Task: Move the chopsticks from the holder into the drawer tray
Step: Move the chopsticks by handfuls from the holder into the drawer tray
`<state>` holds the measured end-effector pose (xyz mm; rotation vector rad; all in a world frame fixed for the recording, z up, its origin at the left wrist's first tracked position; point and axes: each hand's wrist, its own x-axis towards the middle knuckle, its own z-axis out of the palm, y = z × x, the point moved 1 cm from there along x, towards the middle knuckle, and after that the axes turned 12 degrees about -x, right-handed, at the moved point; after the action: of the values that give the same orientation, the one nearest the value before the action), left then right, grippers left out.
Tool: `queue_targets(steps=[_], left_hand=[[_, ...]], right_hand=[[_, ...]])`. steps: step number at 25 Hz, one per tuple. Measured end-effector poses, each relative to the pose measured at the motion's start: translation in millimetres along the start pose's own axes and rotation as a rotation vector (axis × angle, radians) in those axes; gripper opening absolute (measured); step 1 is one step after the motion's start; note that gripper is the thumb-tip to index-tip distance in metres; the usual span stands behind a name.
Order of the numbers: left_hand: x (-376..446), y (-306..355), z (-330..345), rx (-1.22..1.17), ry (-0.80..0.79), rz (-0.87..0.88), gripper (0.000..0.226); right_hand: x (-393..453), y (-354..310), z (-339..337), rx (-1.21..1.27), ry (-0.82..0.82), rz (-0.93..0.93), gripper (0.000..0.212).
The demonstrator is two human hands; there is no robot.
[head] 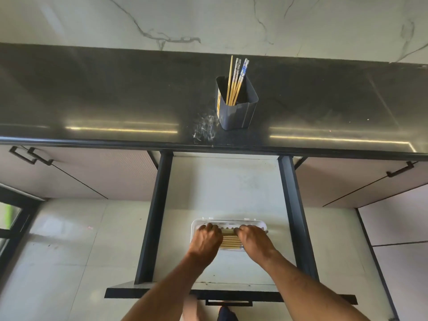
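A dark grey holder stands on the black counter with several chopsticks leaning in it. Below, the pulled-out drawer holds a white tray near its front. Several yellow chopsticks lie side by side in the tray. My left hand rests on their left ends and my right hand on their right ends, fingers curled down over the bundle. The chopstick ends are hidden under both hands.
The black counter runs across the view below a marble wall. Closed cabinet doors with black handles flank the drawer. The drawer front with its handle lies near my body. A pale tiled floor lies below.
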<state>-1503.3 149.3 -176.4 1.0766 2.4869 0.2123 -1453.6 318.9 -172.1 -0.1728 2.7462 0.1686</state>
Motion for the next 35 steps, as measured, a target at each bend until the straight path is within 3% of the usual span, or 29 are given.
queue_targets(steps=[4, 7, 12, 25, 29, 35], left_hand=[[11.2, -4.5, 7.2, -0.004, 0.01, -0.08, 0.026], [20.1, -8.3, 7.5, -0.033, -0.004, -0.121, 0.019], [22.3, -19.5, 17.3, -0.084, 0.003, -0.149, 0.035], [21.4, -25.4, 23.6, -0.186, 0.065, -0.149, 0.037], [20.7, -23.9, 26.7, -0.206, 0.093, -0.177, 0.039], [18.8, -28.4, 28.5, -0.272, 0.16, -0.208, 0.038]], right_hand=[[11.5, 1.7, 11.5, 0.008, -0.002, -0.002, 0.031], [22.2, 2.3, 15.0, 0.012, -0.003, 0.014, 0.029], [20.6, -1.4, 6.4, -0.026, 0.039, 0.011, 0.032], [24.2, 1.3, 15.8, -0.062, 0.082, 0.082, 0.036], [24.3, 3.6, 22.7, -0.05, -0.024, 0.125, 0.019], [20.8, 7.2, 28.1, -0.011, 0.019, 0.136, 0.029]])
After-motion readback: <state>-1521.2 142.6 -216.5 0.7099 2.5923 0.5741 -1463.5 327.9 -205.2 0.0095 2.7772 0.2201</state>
